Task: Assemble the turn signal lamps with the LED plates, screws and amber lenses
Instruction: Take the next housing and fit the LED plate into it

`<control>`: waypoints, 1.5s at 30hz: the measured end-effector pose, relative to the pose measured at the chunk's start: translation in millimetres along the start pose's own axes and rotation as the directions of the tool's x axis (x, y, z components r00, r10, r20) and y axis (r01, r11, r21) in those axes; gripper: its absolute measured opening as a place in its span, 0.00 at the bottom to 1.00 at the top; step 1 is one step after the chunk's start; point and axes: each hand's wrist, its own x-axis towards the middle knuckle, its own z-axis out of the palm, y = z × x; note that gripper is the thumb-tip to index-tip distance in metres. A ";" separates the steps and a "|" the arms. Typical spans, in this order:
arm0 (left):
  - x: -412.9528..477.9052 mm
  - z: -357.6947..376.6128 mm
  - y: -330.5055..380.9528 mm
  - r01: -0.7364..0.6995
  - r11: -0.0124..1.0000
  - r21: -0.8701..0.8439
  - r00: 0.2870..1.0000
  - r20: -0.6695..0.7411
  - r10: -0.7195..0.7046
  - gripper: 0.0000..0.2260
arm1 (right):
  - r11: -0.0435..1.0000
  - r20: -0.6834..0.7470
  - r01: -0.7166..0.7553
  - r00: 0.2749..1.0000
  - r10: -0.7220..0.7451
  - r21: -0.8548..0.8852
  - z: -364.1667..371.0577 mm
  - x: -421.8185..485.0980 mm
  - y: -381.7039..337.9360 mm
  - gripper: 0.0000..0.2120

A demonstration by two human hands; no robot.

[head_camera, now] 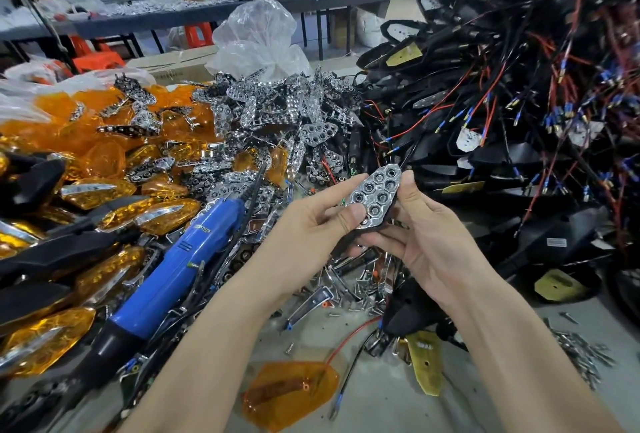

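A little right of the frame's middle, both hands hold a chrome LED plate (375,198): a shiny, elongated, roughly teardrop-shaped piece, its face pressed into a honeycomb of hexagonal cups with dark holes. It is tilted, with its narrower tip toward the upper right. The plate sits on a black lamp housing (349,237), of which only a dark edge shows beneath. The left hand (311,221) pinches the plate's lower end, thumb on the chrome face and fingers curled behind. The right hand (426,235) grips the housing from the other side, fingers curled under it and thumb against the plate's upper right edge. A single amber lens (291,394) lies flat at bottom centre, and loose screws (581,353) lie at lower right. A blue electric screwdriver (183,266) rests at lower left.
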 end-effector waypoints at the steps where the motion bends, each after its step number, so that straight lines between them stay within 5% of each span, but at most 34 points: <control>1: 0.2 0.1 -0.4 0.002 1.000 -0.012 1.000 0.000 -0.002 0.17 | 1.000 -0.001 0.000 1.000 0.000 0.003 0.4 0.1 -0.1 0.22; 32: 2.9 -4.2 -8.8 0.079 0.972 -0.221 0.996 -0.019 -0.085 0.18 | 1.000 0.028 0.009 1.000 -0.009 0.012 2.3 -2.9 -1.6 0.18; 45: -1.6 5.6 -5.5 -0.064 0.997 0.044 0.993 -0.094 0.068 0.17 | 0.999 0.021 0.022 1.000 -0.023 0.026 -2.3 -0.4 -0.5 0.20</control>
